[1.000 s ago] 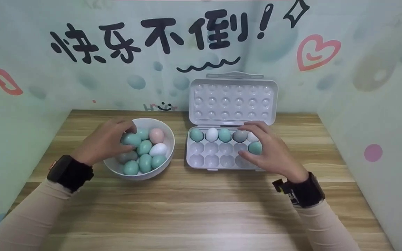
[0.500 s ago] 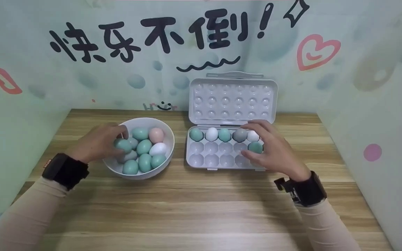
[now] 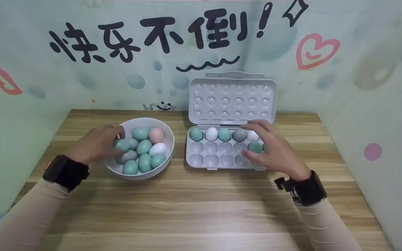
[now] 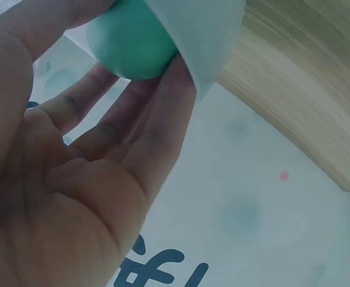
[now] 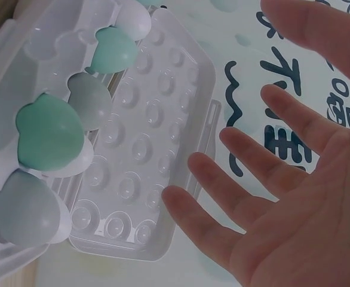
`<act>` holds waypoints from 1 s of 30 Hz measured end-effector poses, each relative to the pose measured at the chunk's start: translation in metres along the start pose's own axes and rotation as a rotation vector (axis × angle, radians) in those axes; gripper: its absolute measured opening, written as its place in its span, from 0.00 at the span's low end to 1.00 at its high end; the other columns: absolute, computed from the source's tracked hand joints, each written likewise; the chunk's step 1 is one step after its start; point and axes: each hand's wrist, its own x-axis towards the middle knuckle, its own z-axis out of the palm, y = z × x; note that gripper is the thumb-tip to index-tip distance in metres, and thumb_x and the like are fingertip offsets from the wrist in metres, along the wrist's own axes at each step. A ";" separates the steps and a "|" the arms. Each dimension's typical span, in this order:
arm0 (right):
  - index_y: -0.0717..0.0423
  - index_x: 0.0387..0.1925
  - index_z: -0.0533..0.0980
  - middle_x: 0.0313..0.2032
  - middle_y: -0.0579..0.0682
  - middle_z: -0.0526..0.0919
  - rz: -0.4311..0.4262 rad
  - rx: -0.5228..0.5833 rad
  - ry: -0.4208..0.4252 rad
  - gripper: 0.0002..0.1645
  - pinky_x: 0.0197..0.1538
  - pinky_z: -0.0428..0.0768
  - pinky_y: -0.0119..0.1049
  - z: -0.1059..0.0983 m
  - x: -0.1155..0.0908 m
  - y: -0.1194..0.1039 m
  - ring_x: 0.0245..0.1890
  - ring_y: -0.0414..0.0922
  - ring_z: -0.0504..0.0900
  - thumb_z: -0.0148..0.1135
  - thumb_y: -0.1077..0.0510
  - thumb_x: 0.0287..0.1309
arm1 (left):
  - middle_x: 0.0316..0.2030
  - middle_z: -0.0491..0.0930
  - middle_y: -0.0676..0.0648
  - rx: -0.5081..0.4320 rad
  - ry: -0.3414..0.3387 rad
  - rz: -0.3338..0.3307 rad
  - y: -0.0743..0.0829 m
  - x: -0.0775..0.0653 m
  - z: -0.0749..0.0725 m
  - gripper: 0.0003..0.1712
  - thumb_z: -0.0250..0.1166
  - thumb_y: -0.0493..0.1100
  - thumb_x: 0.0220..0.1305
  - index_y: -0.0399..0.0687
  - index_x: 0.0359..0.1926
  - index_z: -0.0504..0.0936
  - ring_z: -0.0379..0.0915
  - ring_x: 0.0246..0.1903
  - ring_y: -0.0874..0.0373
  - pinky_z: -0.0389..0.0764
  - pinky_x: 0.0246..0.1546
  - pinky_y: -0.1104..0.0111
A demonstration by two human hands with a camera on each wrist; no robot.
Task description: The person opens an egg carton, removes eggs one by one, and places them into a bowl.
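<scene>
In the head view a white bowl [image 3: 168, 129] stands left of centre with several green, grey, white and pink eggs in it. My left hand [image 3: 94, 143] reaches over the bowl's left side, thumb and fingertips round a green egg [image 3: 121, 145]. The left wrist view shows this egg [image 4: 130, 45] by the bowl wall [image 4: 208, 36], finger against it. My right hand [image 3: 280, 151], fingers spread and holding nothing, hovers over the right end of an egg carton [image 3: 191, 165]. Eggs fill its back row; a green egg [image 3: 255, 147] and a grey egg [image 5: 25, 206] sit nearer, the grey one hidden from the head view.
The carton's lid [image 3: 232, 94] stands raised at the back, close to the printed backdrop [image 3: 117, 83]. Bare cups [image 3: 211, 160] show at the carton's front left. Wood tabletop [image 3: 187, 209] lies before the bowl and carton, with walls on both sides.
My left hand has shifted left and slightly down with the green egg, uncovering a grey-blue egg beside it. My right hand has barely moved.
</scene>
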 end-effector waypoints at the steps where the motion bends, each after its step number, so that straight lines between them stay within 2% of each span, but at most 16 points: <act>1: 0.50 0.70 0.75 0.68 0.52 0.74 0.001 0.001 -0.001 0.43 0.72 0.73 0.54 0.000 0.000 0.000 0.70 0.52 0.73 0.83 0.55 0.53 | 0.44 0.80 0.38 -0.005 0.004 0.002 0.000 0.000 0.001 0.20 0.76 0.38 0.61 0.40 0.52 0.79 0.76 0.43 0.43 0.85 0.35 0.60; 8: 0.50 0.69 0.76 0.68 0.51 0.74 0.000 -0.009 -0.003 0.42 0.72 0.72 0.55 -0.001 -0.001 0.000 0.71 0.52 0.72 0.83 0.55 0.53 | 0.45 0.81 0.37 -0.002 0.018 0.049 0.001 0.000 0.004 0.20 0.74 0.36 0.65 0.39 0.54 0.78 0.76 0.42 0.43 0.86 0.35 0.58; 14: 0.50 0.70 0.75 0.69 0.53 0.73 0.014 -0.004 -0.010 0.42 0.72 0.72 0.56 -0.002 -0.001 0.000 0.71 0.53 0.71 0.83 0.54 0.54 | 0.47 0.80 0.37 -0.026 -0.007 0.010 0.003 0.003 0.007 0.22 0.75 0.36 0.65 0.42 0.57 0.78 0.76 0.44 0.42 0.88 0.36 0.56; 18: 0.50 0.70 0.75 0.69 0.52 0.73 0.019 -0.007 -0.009 0.43 0.72 0.72 0.56 -0.003 -0.001 0.001 0.71 0.52 0.72 0.83 0.55 0.53 | 0.47 0.81 0.37 -0.027 0.004 0.012 0.003 0.004 0.009 0.24 0.75 0.36 0.64 0.41 0.59 0.78 0.76 0.45 0.42 0.87 0.38 0.55; 23: 0.49 0.70 0.75 0.69 0.51 0.73 0.020 -0.012 -0.010 0.43 0.72 0.72 0.56 -0.004 -0.001 0.002 0.71 0.52 0.72 0.83 0.55 0.53 | 0.48 0.82 0.38 -0.036 0.018 0.040 0.007 0.005 0.010 0.24 0.75 0.37 0.65 0.41 0.59 0.79 0.76 0.45 0.43 0.87 0.44 0.51; 30: 0.49 0.69 0.76 0.69 0.51 0.74 0.017 -0.020 -0.005 0.42 0.72 0.72 0.56 -0.004 -0.001 0.003 0.71 0.52 0.72 0.83 0.56 0.53 | 0.44 0.81 0.41 -0.020 0.039 0.100 0.008 0.006 0.014 0.22 0.78 0.38 0.63 0.43 0.56 0.80 0.75 0.44 0.45 0.84 0.45 0.52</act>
